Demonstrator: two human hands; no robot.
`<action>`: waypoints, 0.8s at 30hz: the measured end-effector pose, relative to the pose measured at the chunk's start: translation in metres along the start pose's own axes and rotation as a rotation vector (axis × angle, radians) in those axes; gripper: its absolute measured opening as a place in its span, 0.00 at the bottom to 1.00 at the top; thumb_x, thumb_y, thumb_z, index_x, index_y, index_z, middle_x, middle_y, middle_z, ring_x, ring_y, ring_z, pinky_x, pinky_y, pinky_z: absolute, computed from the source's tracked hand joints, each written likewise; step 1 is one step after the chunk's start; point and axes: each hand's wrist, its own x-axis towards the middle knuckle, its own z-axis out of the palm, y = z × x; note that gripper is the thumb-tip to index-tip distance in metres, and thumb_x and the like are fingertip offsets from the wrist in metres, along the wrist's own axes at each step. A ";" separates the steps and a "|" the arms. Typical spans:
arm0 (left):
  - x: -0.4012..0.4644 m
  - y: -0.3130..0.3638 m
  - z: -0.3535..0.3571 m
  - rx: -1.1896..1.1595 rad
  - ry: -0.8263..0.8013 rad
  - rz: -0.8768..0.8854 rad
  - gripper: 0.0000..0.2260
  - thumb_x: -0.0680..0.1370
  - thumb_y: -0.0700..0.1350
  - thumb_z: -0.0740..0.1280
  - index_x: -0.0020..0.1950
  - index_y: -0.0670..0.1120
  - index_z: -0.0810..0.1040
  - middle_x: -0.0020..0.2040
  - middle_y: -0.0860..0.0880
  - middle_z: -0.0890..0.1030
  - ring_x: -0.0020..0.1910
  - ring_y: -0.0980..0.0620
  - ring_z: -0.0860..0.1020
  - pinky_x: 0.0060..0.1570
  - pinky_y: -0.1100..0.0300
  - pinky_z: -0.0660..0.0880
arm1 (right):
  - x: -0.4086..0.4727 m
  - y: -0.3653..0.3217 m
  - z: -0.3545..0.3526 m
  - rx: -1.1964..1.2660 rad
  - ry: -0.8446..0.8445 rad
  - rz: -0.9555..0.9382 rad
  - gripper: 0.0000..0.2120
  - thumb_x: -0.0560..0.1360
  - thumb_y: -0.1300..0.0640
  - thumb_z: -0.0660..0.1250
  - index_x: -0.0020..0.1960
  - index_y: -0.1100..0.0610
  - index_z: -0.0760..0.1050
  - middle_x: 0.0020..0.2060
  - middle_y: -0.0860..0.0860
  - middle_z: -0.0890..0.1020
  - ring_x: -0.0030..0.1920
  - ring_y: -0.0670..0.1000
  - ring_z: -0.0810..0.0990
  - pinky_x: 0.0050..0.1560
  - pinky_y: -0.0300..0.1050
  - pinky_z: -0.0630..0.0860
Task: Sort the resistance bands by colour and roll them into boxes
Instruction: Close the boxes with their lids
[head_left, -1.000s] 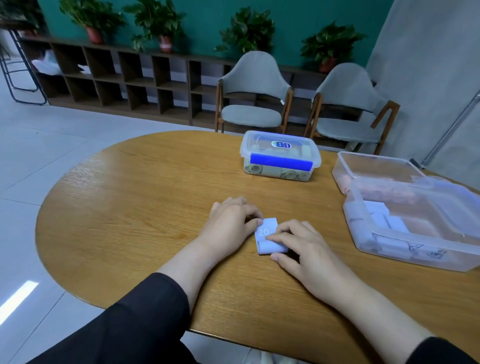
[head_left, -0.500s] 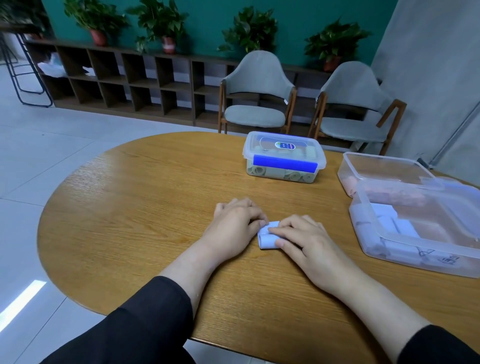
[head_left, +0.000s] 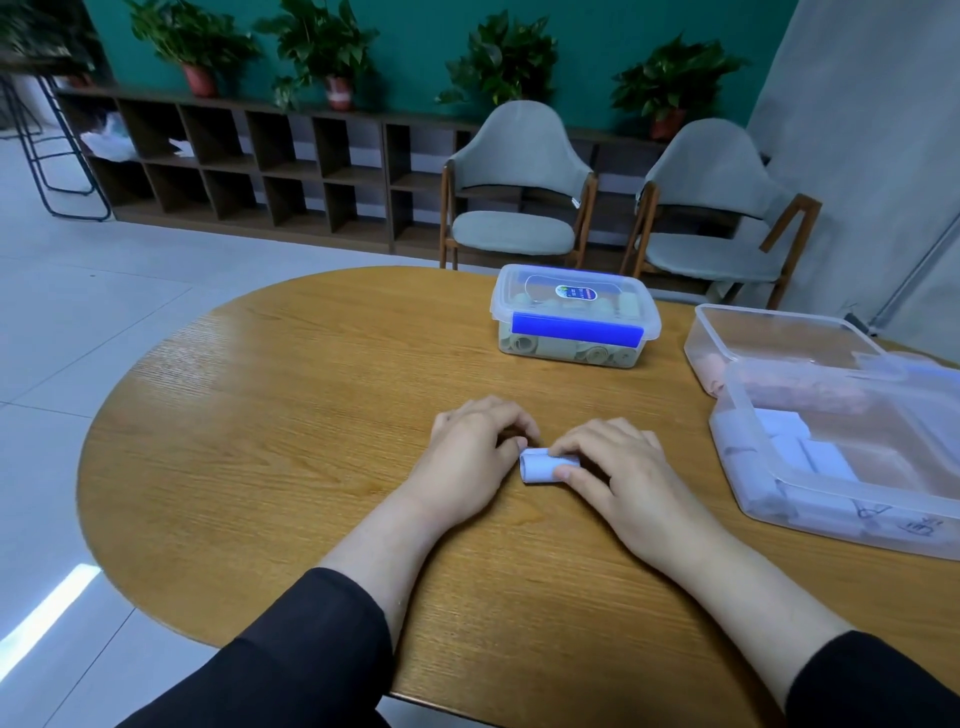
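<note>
A pale blue resistance band (head_left: 540, 465) lies rolled into a short tube on the wooden table (head_left: 291, 415) in front of me. My right hand (head_left: 618, 467) pinches its right half between thumb and fingers. My left hand (head_left: 472, 447) rests curled at the roll's left end, its fingertips touching it. At the right stands an open clear box (head_left: 852, 493) holding several pale blue rolls. Behind it an open clear box (head_left: 769, 338) holds pink rolls. A lidded box with a blue latch (head_left: 574, 322) at the back holds beige rolls.
Two grey chairs (head_left: 519, 208) stand behind the table, and a dark shelf (head_left: 260, 166) with potted plants runs along the green wall. The table's left half (head_left: 234, 441) is bare wood. Tiled floor lies to the left.
The loose flat end of the blue band with its printed number has been rolled in; the band is now a full tube. Both hands stayed over it.
</note>
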 end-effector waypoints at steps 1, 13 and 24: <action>-0.001 0.000 -0.001 -0.028 0.013 -0.005 0.09 0.80 0.43 0.67 0.49 0.58 0.78 0.52 0.60 0.78 0.58 0.58 0.73 0.65 0.52 0.63 | 0.002 0.001 0.001 0.001 0.017 0.000 0.06 0.79 0.47 0.64 0.54 0.42 0.78 0.49 0.36 0.77 0.56 0.39 0.70 0.56 0.45 0.64; -0.006 0.007 -0.001 0.025 0.034 0.015 0.10 0.75 0.54 0.63 0.52 0.55 0.81 0.51 0.60 0.79 0.56 0.59 0.74 0.64 0.51 0.65 | 0.019 0.002 0.014 -0.040 -0.075 0.126 0.21 0.78 0.47 0.67 0.70 0.48 0.73 0.56 0.40 0.72 0.60 0.44 0.66 0.58 0.44 0.60; -0.017 0.039 -0.026 -0.377 -0.011 0.023 0.17 0.79 0.42 0.71 0.66 0.56 0.78 0.54 0.57 0.83 0.47 0.63 0.78 0.54 0.66 0.74 | 0.005 -0.040 -0.039 0.450 0.051 0.290 0.09 0.79 0.54 0.68 0.58 0.47 0.81 0.50 0.39 0.84 0.53 0.39 0.79 0.53 0.34 0.72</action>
